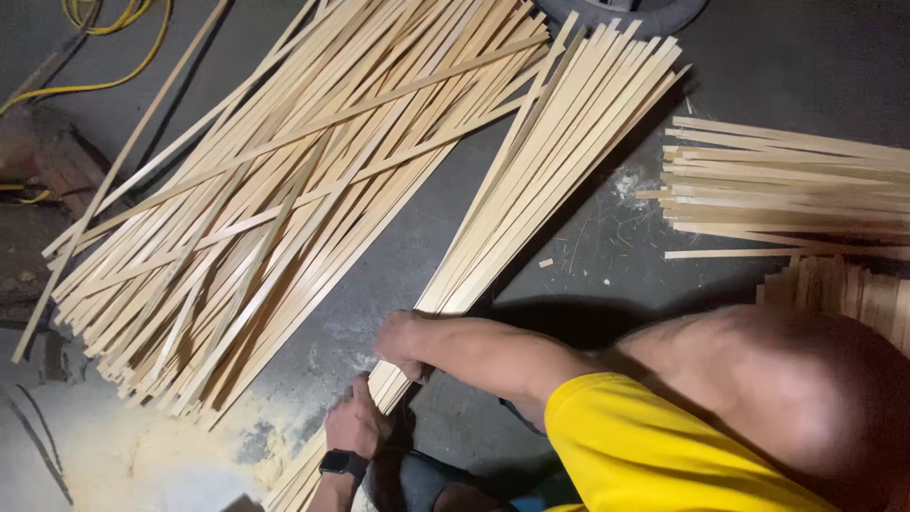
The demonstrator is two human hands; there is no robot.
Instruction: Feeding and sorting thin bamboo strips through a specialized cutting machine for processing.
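Observation:
A long bundle of thin pale wooden strips [559, 142] runs on the dark floor from the bottom centre up to the top right. My right hand [403, 346], on an arm with a yellow sleeve, is closed over the bundle near its lower end. My left hand [355, 422], with a black watch on the wrist, grips the same bundle just below, close to its near tip. The strips fan out slightly at the far end.
A big loose heap of the same strips [284, 190] lies to the left, crossing at angles. Another stack of strips [787, 190] lies at the right, with short wooden pieces [853, 289] below it. Sawdust [142, 446] covers the floor at the bottom left. Yellow cable [104, 57] curls at the top left.

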